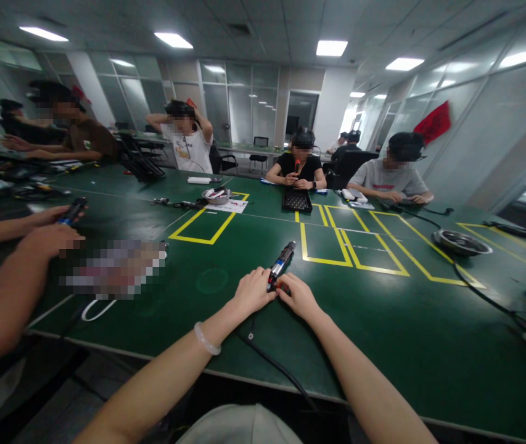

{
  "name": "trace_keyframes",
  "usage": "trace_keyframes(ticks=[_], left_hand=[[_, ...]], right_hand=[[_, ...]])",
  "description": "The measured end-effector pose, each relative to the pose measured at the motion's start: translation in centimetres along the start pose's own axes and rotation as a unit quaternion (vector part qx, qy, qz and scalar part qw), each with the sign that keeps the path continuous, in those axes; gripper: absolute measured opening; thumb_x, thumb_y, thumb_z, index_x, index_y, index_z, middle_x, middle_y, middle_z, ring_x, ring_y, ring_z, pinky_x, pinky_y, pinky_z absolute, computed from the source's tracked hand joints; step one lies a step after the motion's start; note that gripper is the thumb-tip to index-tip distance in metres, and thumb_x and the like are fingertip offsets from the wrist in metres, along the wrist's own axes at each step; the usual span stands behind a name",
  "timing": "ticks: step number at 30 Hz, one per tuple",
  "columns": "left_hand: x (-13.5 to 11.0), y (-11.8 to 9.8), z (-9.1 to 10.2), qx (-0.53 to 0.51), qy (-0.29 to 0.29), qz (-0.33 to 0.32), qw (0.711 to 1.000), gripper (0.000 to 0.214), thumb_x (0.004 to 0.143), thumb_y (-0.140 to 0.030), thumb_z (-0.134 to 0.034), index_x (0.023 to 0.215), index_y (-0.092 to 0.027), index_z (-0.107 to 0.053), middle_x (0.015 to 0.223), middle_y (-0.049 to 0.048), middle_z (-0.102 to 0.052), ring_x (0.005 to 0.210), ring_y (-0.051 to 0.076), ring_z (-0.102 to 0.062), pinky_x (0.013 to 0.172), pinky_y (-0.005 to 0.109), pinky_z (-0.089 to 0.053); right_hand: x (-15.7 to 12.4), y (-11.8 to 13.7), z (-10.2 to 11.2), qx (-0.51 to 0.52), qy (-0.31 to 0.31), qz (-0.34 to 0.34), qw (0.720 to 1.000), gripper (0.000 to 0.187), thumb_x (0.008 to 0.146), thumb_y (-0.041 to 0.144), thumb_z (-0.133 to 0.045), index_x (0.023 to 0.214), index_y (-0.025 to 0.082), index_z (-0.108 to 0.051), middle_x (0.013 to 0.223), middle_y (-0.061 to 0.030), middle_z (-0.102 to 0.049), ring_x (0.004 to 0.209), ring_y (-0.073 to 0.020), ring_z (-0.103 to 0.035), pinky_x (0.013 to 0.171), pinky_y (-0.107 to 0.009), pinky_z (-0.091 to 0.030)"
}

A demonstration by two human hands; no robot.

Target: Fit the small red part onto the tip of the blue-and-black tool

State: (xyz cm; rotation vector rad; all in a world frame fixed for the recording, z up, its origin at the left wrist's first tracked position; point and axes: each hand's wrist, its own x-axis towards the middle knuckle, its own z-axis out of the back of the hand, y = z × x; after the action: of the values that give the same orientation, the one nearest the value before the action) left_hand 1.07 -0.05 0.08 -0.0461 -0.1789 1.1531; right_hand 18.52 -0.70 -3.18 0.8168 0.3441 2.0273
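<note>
Over the green table [226,320] I have what looks like an electric screwdriver [283,261], a black cylinder with a blue and silver middle and a narrow tip pointing away from me. My left hand [254,290] is closed round its lower part from the left. From the other side, my right hand [298,295] is closed with thumb and fingers at its near end, where a small red part shows between the hands. What lies under the fingers is hidden. A black cable [274,364] with a small ring terminal [250,336] runs below my hands past the table edge.
At left a co-worker's hands [54,237] hold a similar tool [73,211], near a blurred-out flat item [119,268]. Yellow tape outlines [327,262] mark the table. A black tray [296,202], a metal bowl [462,242] and a small dish [216,196] lie farther off. Several people sit opposite.
</note>
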Motion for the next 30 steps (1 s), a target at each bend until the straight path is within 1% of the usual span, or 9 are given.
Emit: trace_keyframes(ticks=[5, 9, 13, 16, 19, 22, 25, 28, 30], left_hand=[[-0.1, -0.2, 0.2, 0.007, 0.004, 0.003, 1.000, 0.046, 0.082, -0.048, -0.056, 0.118, -0.021, -0.051, 0.112, 0.0120, -0.056, 0.101, 0.027, -0.058, 0.081, 0.036, -0.048], [0.0, -0.6, 0.3, 0.017, 0.005, 0.003, 1.000, 0.044, 0.080, -0.045, -0.059, 0.115, -0.020, -0.051, 0.113, 0.0128, -0.056, 0.101, 0.027, -0.058, 0.081, 0.037, -0.049], [0.3, -0.9, 0.3, 0.015, 0.005, 0.010, 1.000, 0.042, 0.081, -0.048, -0.056, 0.111, -0.018, -0.051, 0.112, 0.0151, -0.057, 0.102, 0.029, -0.058, 0.080, 0.039, -0.049], [0.7, -1.2, 0.1, 0.015, 0.006, 0.025, 1.000, 0.035, 0.085, -0.043, -0.051, 0.108, -0.017, -0.051, 0.110, 0.0165, -0.057, 0.102, 0.029, -0.058, 0.079, 0.040, -0.049], [0.8, -1.2, 0.0, 0.007, 0.017, 0.038, 0.999, 0.032, 0.086, -0.041, -0.050, 0.109, -0.018, -0.049, 0.113, 0.0159, -0.056, 0.105, 0.028, -0.057, 0.078, 0.038, -0.049], [0.7, -0.9, 0.0, 0.009, 0.010, 0.033, 0.999, 0.033, 0.087, -0.042, -0.051, 0.111, -0.019, -0.048, 0.115, 0.0142, -0.054, 0.108, 0.027, -0.055, 0.080, 0.037, -0.049], [0.6, -0.4, 0.2, 0.023, -0.004, 0.022, 0.999, 0.037, 0.085, -0.044, -0.055, 0.112, -0.020, -0.048, 0.116, 0.0140, -0.053, 0.108, 0.027, -0.053, 0.081, 0.037, -0.049], [0.4, 0.5, 0.6, 0.033, -0.004, 0.013, 0.999, 0.041, 0.083, -0.043, -0.059, 0.113, -0.019, -0.048, 0.116, 0.0138, -0.053, 0.107, 0.028, -0.053, 0.081, 0.038, -0.048], [0.2, 1.3, 1.0, 0.033, -0.001, 0.020, 0.999, 0.041, 0.083, -0.042, -0.059, 0.114, -0.018, -0.048, 0.116, 0.0135, -0.053, 0.108, 0.029, -0.052, 0.082, 0.038, -0.048]], right_hand=[[0.1, -0.2, -0.3, 0.009, -0.012, 0.001, 1.000, 0.007, 0.087, 0.020, -0.056, 0.091, 0.022, -0.062, 0.098, -0.0047, -0.057, 0.081, -0.0165, -0.056, 0.075, -0.028, -0.043], [0.2, -0.2, -0.5, 0.024, -0.024, -0.005, 0.999, 0.008, 0.088, 0.021, -0.056, 0.087, 0.020, -0.064, 0.091, -0.0049, -0.059, 0.076, -0.0165, -0.056, 0.071, -0.028, -0.043], [0.1, 0.3, -0.1, 0.018, -0.036, -0.001, 0.999, 0.016, 0.091, 0.025, -0.052, 0.084, 0.021, -0.066, 0.087, -0.0051, -0.061, 0.077, -0.0173, -0.057, 0.071, -0.028, -0.043], [0.0, 0.6, 0.1, 0.011, -0.037, -0.006, 0.999, 0.017, 0.092, 0.026, -0.050, 0.087, 0.021, -0.066, 0.086, -0.0046, -0.061, 0.076, -0.0172, -0.057, 0.070, -0.028, -0.042], [-0.1, 0.8, 0.2, 0.006, -0.040, -0.006, 0.999, 0.016, 0.092, 0.027, -0.050, 0.091, 0.022, -0.065, 0.085, -0.0043, -0.060, 0.076, -0.0173, -0.056, 0.069, -0.028, -0.042], [-0.1, 0.9, 0.3, 0.007, -0.044, -0.002, 0.999, 0.015, 0.093, 0.026, -0.050, 0.095, 0.022, -0.064, 0.088, -0.0044, -0.060, 0.081, -0.0176, -0.057, 0.072, -0.028, -0.042], [-0.2, 0.7, 0.4, 0.007, -0.045, -0.006, 0.999, 0.015, 0.092, 0.024, -0.049, 0.097, 0.022, -0.064, 0.090, -0.0043, -0.060, 0.081, -0.0171, -0.057, 0.073, -0.027, -0.043], [-0.2, 0.4, 0.5, 0.006, -0.048, -0.014, 0.999, 0.016, 0.092, 0.022, -0.048, 0.097, 0.022, -0.063, 0.089, -0.0039, -0.060, 0.080, -0.0167, -0.057, 0.073, -0.027, -0.043], [-0.2, 0.2, 0.5, 0.007, -0.045, -0.017, 0.999, 0.016, 0.092, 0.022, -0.048, 0.098, 0.022, -0.063, 0.089, -0.0037, -0.059, 0.078, -0.0163, -0.057, 0.072, -0.027, -0.042]])
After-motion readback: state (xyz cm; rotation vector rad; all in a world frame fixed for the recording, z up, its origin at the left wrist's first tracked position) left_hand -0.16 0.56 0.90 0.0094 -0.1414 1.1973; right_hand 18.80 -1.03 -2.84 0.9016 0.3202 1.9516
